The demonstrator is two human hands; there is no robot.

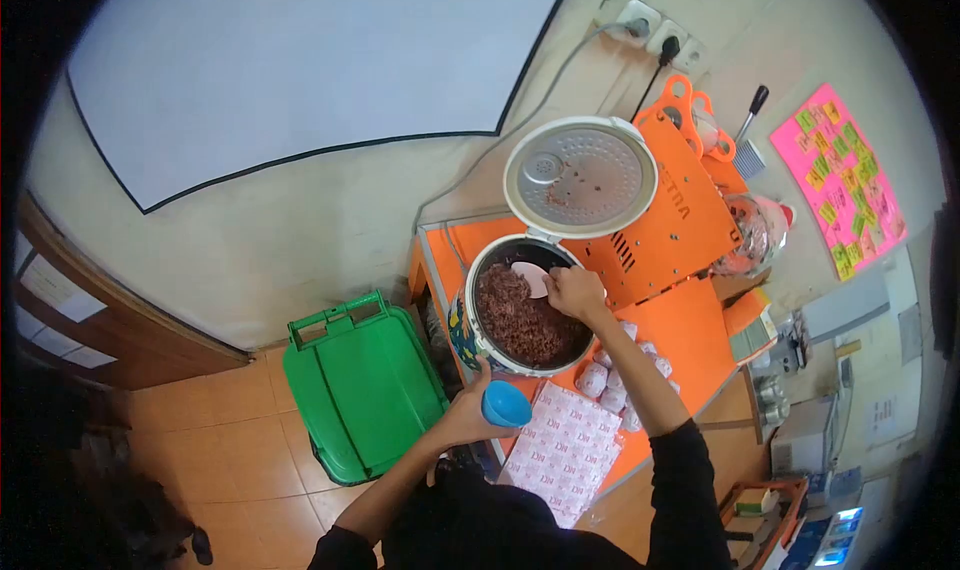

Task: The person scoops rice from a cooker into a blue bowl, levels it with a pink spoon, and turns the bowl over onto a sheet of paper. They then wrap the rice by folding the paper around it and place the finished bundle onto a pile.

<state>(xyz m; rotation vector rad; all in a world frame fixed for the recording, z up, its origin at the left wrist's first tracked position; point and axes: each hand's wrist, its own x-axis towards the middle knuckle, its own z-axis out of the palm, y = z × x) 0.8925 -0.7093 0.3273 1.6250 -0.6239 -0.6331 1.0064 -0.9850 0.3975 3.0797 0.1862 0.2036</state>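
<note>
An open rice cooker (473,322) holds dark reddish-brown rice (520,325), its lid (580,178) raised behind it. My right hand (577,295) is closed around a pale pink rice paddle (530,279), whose blade touches the rice near the pot's far side. In front of the cooker, my left hand (468,415) grips a small blue bowl (507,404). Printed wrapping paper (565,448) lies just right of the bowl. Several wrapped round packets (613,380) sit beside the cooker, partly behind my right forearm.
A green lidded bin (365,395) stands on the floor at the left of the orange table (690,335). Behind the packets is an orange metal machine (650,210). A grey cable (470,170) runs from the wall sockets down behind the cooker.
</note>
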